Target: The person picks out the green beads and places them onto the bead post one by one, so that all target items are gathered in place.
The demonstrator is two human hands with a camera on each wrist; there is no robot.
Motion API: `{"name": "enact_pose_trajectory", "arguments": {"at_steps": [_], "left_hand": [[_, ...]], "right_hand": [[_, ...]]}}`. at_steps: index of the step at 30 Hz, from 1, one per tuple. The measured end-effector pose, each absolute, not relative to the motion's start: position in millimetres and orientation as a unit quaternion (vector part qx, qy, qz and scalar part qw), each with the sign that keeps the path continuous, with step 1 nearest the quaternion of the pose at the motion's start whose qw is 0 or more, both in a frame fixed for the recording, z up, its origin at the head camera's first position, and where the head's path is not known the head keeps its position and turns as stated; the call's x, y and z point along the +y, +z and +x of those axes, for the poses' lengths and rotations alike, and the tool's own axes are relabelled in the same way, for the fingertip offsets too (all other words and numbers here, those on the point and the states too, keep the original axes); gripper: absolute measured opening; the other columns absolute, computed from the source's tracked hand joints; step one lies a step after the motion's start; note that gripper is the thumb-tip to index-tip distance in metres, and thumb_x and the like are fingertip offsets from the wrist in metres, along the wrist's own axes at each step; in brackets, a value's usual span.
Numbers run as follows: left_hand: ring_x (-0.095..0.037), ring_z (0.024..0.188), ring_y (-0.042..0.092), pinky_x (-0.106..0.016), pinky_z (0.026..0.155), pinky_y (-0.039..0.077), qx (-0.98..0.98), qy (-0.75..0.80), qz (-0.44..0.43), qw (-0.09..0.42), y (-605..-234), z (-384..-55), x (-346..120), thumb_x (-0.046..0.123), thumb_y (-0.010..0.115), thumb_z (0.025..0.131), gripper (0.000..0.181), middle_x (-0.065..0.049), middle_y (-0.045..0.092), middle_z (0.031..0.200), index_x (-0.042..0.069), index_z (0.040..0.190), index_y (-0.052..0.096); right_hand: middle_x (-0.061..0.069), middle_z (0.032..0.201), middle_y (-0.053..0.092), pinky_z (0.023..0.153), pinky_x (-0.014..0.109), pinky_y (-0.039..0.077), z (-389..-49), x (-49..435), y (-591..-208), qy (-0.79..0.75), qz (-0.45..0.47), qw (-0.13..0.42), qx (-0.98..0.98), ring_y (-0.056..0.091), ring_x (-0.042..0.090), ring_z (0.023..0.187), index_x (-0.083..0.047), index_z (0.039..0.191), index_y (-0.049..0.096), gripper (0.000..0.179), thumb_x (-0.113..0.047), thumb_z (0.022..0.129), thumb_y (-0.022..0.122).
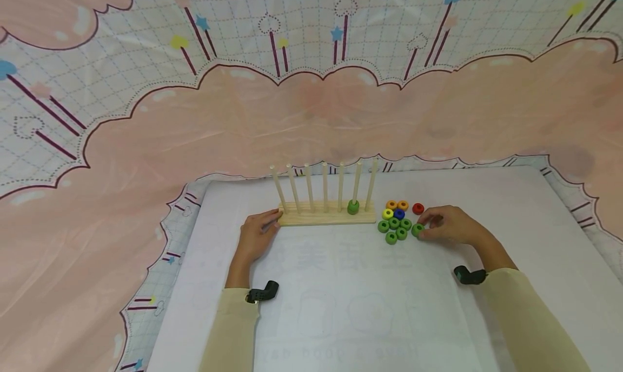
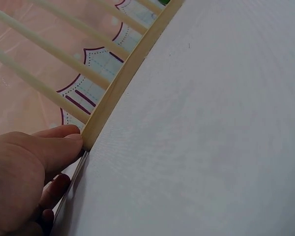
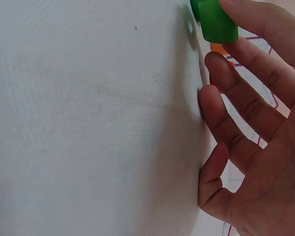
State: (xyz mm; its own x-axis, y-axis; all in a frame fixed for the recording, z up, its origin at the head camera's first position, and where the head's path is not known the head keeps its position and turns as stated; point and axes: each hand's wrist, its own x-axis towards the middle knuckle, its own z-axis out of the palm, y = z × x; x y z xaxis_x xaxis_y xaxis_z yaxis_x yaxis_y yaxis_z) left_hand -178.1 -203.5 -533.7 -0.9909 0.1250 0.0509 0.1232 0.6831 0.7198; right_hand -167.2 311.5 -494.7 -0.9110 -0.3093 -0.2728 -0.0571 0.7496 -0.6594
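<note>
White tabletop [image 1: 311,274], pink cloth [image 1: 340,107] behind (star-printed), wooden peg stand [image 1: 321,217], beads [image 1: 394,226]

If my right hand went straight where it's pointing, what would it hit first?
Your right hand, pinching a green bead, would probably meet the loose green beads first, unless it's raised above them.

The person wears a plain, pale yellow-beige long cloth left sleeve [image 1: 231,329] with a small, bent black wrist camera [image 1: 263,292] at its wrist end, the bare left hand [image 1: 254,237] beyond it, and, well right of that sleeve, a matching right sleeve [image 1: 530,318], a similar angular black camera [image 1: 470,276] and a bare right hand [image 1: 450,224].
</note>
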Motion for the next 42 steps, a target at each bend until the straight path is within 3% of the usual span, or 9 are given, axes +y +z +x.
{"name": "enact_pose_trajectory", "arguments": {"at_steps": [30, 42], "left_hand": [[-0.029, 0.132, 0.048, -0.059, 0.112, 0.024, 0.923, 0.377, 0.074, 0.004, -534, -179, -203, 0.022, 0.063, 0.102, 0.036, 0.001, 0.059, 0.149, 0.019, 0.138, 0.066], [-0.029, 0.132, 0.048, -0.059, 0.112, 0.024, 0.924, 0.376, 0.071, 0.004, -533, -178, -202, 0.022, 0.063, 0.102, 0.036, 0.001, 0.058, 0.150, 0.019, 0.138, 0.066]], "right_hand": [[0.002, 0.097, 0.069, 0.082, 0.035, 0.049, -168, 304, -465, -0.327, -0.126, 0.125, 0.928, 0.057, 0.022, 0.095, -0.016, 0.113, 0.073, 0.033, -0.034, 0.087, 0.082], [-0.001, 0.092, 0.070, 0.085, 0.038, 0.047, -176, 294, -445, -0.325, -0.151, 0.096, 0.929, 0.058, 0.019, 0.092, -0.018, 0.108, 0.074, 0.029, -0.036, 0.087, 0.082]]}}
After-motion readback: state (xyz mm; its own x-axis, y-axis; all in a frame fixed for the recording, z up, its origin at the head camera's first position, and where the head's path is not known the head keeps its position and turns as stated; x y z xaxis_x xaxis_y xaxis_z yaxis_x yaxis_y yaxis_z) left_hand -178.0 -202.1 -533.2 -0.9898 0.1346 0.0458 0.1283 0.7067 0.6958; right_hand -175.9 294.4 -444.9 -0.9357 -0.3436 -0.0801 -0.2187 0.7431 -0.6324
